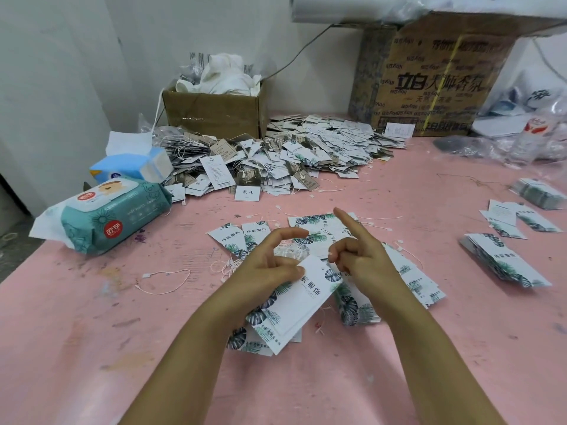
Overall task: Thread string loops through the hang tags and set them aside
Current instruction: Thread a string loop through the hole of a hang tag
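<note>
The left hand point(270, 268) pinches a leaf-printed hang tag point(302, 297) by its upper corner and tilts it off the table point(92, 348), likely so its hole faces the right hand point(365, 256). That hand's index finger sticks out straight, while its thumb and other fingers point(340, 256) curl together just beside the tag's corner. Whether they pinch a string is too fine to tell. More tags point(319, 228) fan out under and beyond the fingers, and a loose string loop point(165, 282) lies to their left. The held tag reads 服饰. Far beyond the fingers, a heap of strung tags point(276, 154) sits before a carton point(435, 84) printed 立白, probably the set-aside pile.
</note>
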The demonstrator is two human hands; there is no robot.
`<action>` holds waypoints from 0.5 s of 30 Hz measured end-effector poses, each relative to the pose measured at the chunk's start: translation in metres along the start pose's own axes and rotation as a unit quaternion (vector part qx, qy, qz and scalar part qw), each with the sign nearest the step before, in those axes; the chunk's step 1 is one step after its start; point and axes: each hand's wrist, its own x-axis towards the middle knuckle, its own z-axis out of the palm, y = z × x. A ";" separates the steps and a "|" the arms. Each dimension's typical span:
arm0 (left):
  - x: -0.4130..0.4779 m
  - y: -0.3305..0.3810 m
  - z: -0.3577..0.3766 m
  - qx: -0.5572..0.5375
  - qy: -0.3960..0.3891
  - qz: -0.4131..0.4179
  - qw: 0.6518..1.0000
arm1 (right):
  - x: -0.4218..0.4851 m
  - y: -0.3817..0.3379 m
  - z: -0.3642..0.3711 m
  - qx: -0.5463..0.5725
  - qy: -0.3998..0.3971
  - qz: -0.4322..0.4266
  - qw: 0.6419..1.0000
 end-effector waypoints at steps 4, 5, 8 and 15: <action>0.002 -0.002 0.001 -0.016 0.027 0.023 0.999 | 0.001 0.004 -0.001 -0.105 0.012 0.000 0.994; 0.003 -0.003 0.000 -0.017 0.035 0.026 0.999 | 0.002 0.004 -0.002 -0.125 0.015 -0.004 0.992; 0.005 -0.004 0.001 0.000 0.059 0.024 0.998 | 0.001 0.003 -0.003 -0.183 0.036 -0.031 0.982; 0.006 -0.008 0.003 0.064 0.090 0.043 0.993 | -0.003 -0.007 -0.001 -0.015 0.098 -0.146 0.984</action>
